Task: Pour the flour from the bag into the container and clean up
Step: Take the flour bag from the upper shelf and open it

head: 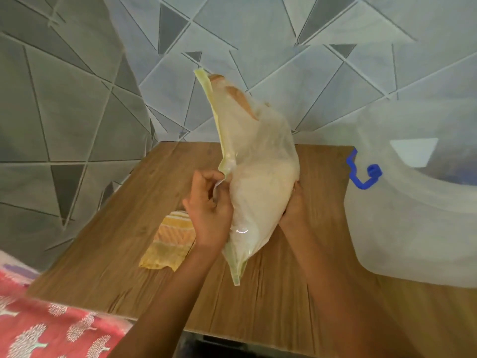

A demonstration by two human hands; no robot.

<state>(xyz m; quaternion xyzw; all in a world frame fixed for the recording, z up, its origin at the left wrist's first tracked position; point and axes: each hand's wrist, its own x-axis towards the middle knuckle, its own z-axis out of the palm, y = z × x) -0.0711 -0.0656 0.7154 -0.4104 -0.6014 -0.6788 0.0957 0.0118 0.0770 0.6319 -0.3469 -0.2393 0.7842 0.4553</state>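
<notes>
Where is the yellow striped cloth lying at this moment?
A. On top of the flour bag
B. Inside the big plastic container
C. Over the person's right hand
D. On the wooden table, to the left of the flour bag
D: the yellow striped cloth lies flat on the wooden table, left of the flour bag held by both hands.

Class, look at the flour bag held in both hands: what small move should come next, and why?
Probably pull the seal open: the left hand pinches the bag at its yellow-green strip, the right hand steadies it, and the container waits alongside.
</notes>
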